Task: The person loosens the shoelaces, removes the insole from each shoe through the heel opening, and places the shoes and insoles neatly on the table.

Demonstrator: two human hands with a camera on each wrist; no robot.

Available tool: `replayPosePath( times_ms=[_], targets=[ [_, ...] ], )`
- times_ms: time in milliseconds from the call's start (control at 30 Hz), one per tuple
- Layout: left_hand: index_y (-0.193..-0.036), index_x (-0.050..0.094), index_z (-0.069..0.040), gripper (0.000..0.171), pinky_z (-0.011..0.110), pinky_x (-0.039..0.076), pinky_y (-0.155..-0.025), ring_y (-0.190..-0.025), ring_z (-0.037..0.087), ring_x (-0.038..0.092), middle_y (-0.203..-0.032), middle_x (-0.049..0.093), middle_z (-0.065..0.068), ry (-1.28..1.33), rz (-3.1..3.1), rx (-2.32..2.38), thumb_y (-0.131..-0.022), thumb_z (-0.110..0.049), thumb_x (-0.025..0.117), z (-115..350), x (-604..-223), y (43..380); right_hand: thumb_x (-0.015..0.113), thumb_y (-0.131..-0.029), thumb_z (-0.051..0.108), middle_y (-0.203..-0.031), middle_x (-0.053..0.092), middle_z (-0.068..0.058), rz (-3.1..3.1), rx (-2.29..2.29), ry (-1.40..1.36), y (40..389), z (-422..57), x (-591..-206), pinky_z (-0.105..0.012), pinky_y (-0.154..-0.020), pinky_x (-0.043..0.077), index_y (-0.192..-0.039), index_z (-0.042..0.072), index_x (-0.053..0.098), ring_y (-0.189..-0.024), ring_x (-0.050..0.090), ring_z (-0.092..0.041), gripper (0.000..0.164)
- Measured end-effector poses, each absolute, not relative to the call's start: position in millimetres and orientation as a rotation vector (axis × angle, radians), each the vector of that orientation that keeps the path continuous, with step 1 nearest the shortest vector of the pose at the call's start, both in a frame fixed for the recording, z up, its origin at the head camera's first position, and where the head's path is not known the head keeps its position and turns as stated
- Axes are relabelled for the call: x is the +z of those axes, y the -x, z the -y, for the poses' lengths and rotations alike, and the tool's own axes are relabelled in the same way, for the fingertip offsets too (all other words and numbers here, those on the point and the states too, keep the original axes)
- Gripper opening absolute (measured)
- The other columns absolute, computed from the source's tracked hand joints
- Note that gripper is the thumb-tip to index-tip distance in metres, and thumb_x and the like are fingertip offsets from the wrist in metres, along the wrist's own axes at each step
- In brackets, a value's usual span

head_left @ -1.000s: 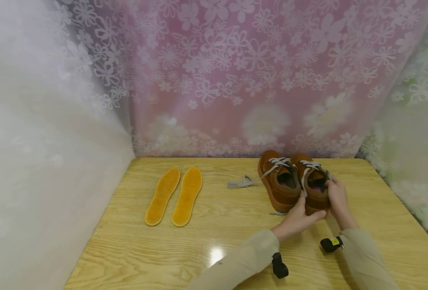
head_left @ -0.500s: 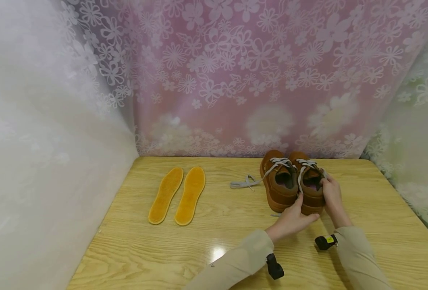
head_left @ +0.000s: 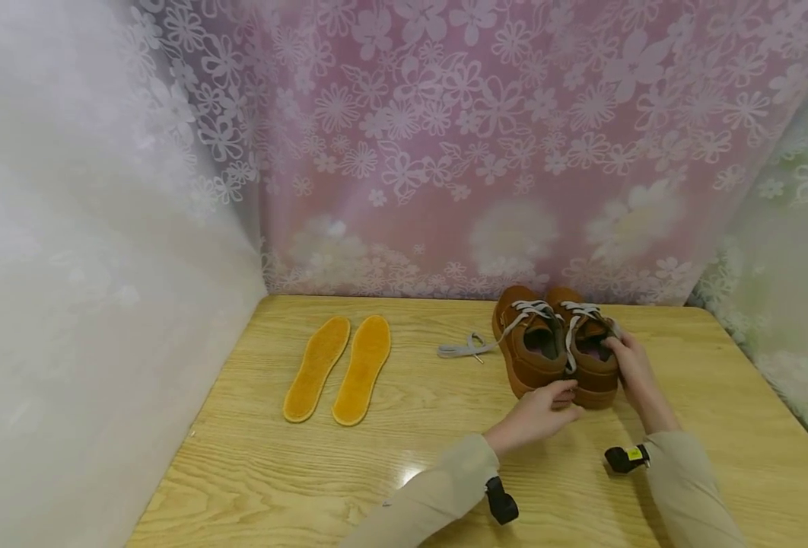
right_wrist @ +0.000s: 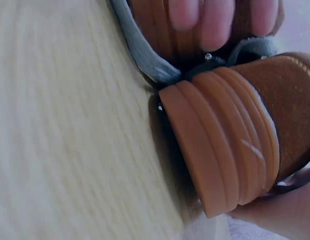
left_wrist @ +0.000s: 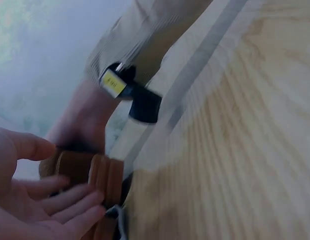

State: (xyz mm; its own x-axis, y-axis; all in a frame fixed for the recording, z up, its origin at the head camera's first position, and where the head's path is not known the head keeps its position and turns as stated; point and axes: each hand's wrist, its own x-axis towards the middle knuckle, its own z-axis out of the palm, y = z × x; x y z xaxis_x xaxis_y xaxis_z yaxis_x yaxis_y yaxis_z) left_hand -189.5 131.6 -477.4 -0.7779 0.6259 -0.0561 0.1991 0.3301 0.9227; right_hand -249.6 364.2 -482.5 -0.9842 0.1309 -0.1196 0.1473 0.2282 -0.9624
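A pair of brown suede shoes with grey laces stands side by side at the right of the table. My right hand holds the right shoe by its outer side, thumb at the opening; the right wrist view shows only part of that hand beside the rubber sole. Behind the heels is my left hand, nearest to the left shoe. Its fingers look extended in the left wrist view, with nothing held. A long lace trails leftward on the table.
Two yellow-orange insoles, the left one and the right one, lie side by side on the left of the wooden table. A pink floral curtain hangs behind the back edge.
My left hand has drawn back from between the shoes, leftward and toward the front. The right hand stays at the right shoe. The whole scene has shifted slightly with the head.
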Motion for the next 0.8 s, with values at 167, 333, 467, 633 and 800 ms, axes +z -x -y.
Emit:
replayPosePath(
  times_ms=[167,333,467,633,800],
  targets=[
    [-0.13,0.069,-0.016,0.03,0.016,0.052,-0.08,-0.103,0.004,0.068,-0.122,0.072,-0.005,-0.884,-2.148,1.444,-0.108,-0.026,0.051,-111,-473,201,0.036,-0.109,0.046,-0.167,-0.011,-0.018,-2.551,-1.924,-0.315,237,-361,-476,-0.057,-0.123,0.007,-0.163,0.014,-0.008,-0.153,-0.005,-0.041,0.077],
    [-0.126,0.07,-0.014,0.029,0.019,0.054,-0.081,-0.101,0.012,0.071,-0.118,0.073,0.0,-0.913,-2.133,1.514,-0.109,-0.025,0.05,-84,-463,210,0.037,-0.108,0.046,-0.17,-0.003,-0.011,-2.748,-1.962,-0.421,225,-343,-463,-0.061,-0.122,0.006,-0.165,0.018,0.005,-0.154,-0.002,-0.038,0.071],
    [-0.126,0.07,-0.017,0.028,0.02,0.054,-0.083,-0.103,0.009,0.069,-0.119,0.072,-0.003,-0.889,-2.294,1.534,-0.109,-0.026,0.05,-59,-450,216,0.039,-0.11,0.037,-0.169,0.007,-0.015,-2.999,-1.861,-0.294,219,-321,-450,-0.065,-0.12,0.007,-0.163,0.012,0.02,-0.155,0.002,-0.04,0.061],
    [-0.134,0.067,-0.021,0.03,0.023,0.054,-0.09,-0.113,0.012,0.067,-0.133,0.067,-0.003,-0.827,-2.601,1.447,-0.109,-0.025,0.05,-28,-437,222,0.045,-0.11,0.032,-0.167,0.007,-0.025,-3.204,-1.62,0.052,216,-286,-441,-0.075,-0.113,-0.004,-0.158,0.002,0.031,-0.15,-0.013,-0.05,0.059],
    [-0.145,0.057,-0.016,0.039,0.039,0.055,-0.093,-0.117,0.027,0.064,-0.147,0.057,0.004,-0.762,-2.895,1.28,-0.108,-0.026,0.051,0,-433,224,0.051,-0.107,0.036,-0.166,0.009,-0.026,-3.347,-1.27,0.196,211,-252,-439,-0.082,-0.107,-0.001,-0.157,0.002,0.034,-0.149,-0.014,-0.053,0.062]
  ],
)
